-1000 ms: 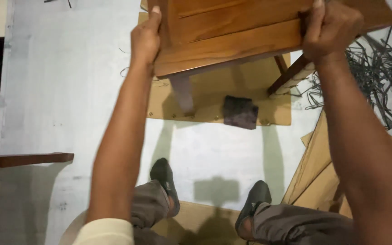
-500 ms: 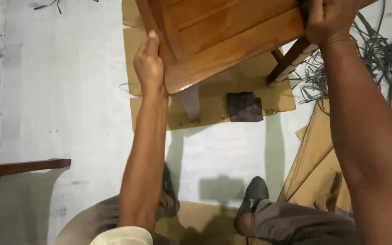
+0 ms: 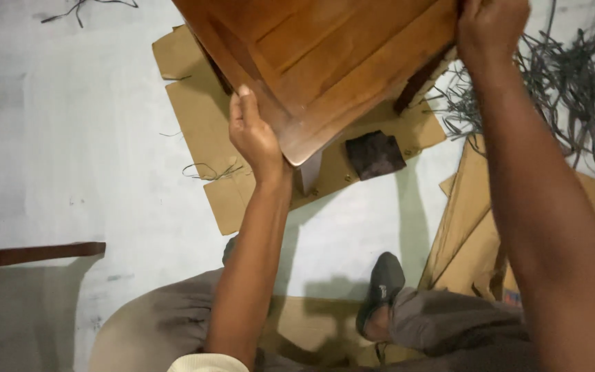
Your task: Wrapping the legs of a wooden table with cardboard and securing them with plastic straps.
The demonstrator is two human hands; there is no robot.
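Note:
A brown wooden stool [image 3: 332, 62] with a panelled top fills the upper middle of the head view, turned at an angle. My left hand [image 3: 255, 134] grips its near left edge close to the corner. At the top right, my right hand [image 3: 490, 27] clasps the far right edge. Two stool legs show under the top, one pale [image 3: 309, 180] and one dark [image 3: 418, 81]. The stool stands over a flat cardboard sheet [image 3: 208, 124] on the pale floor.
A dark cloth pad [image 3: 375, 154] lies on the cardboard beside the pale leg. A tangle of grey strips [image 3: 573, 89] covers the floor at upper right. More cardboard pieces [image 3: 476, 241] lie at right. A dark wooden bar [image 3: 36, 252] juts in from the left. My shoe [image 3: 380, 286] is below.
The stool has turned clockwise and shifted up in view. My left hand slid along the edge toward the near corner; my right hand stayed on the far edge.

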